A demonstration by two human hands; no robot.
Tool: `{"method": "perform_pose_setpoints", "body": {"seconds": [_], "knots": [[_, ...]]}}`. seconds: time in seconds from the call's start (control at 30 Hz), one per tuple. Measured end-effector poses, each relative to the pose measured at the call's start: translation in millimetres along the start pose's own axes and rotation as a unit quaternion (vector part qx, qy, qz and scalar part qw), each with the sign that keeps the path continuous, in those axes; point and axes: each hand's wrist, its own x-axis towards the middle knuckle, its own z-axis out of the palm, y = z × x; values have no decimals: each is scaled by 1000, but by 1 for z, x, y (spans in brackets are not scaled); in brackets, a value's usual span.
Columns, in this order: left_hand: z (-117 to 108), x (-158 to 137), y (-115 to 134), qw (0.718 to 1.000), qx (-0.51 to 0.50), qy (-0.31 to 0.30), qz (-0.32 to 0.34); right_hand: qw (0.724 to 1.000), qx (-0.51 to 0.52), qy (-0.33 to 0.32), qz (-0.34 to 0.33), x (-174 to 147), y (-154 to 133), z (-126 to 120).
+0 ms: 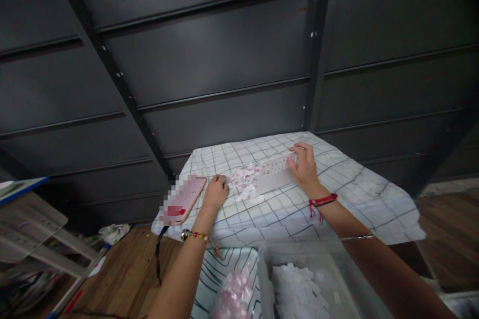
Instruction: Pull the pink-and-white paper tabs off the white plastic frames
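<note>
My right hand [305,167] grips the upper right edge of a white plastic basket [277,174] with oval holes, which is tipped on its side. Small white and pink paper pieces [245,181] lie in a loose pile against the basket's left end. My left hand [217,190] rests on the checked cloth just left of that pile, fingers bent and slightly apart, holding nothing that I can see. Beside it, to the left, is a phone in a pink case [187,199], its screen partly pixelated.
The checked cloth [359,199] covers a table against a dark panelled wall [224,55]. In front stand a clear plastic bin [264,279] of white paper pieces and a patterned tray [209,274] with pink-and-white wrapped items [235,291]. A desk frame [41,219] is at left.
</note>
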Motion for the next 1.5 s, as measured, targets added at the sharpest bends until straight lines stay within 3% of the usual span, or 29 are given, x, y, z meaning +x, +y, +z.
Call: {"method": "perform_pose_setpoints", "body": {"seconds": [0.4, 1.5], "knots": [[-2, -1, 1, 1000, -6, 1, 1, 999, 18, -16, -24, -1, -3, -1], [-2, -1, 0, 1000, -12, 3, 5, 999, -47, 3, 25, 0, 0, -4]]}}
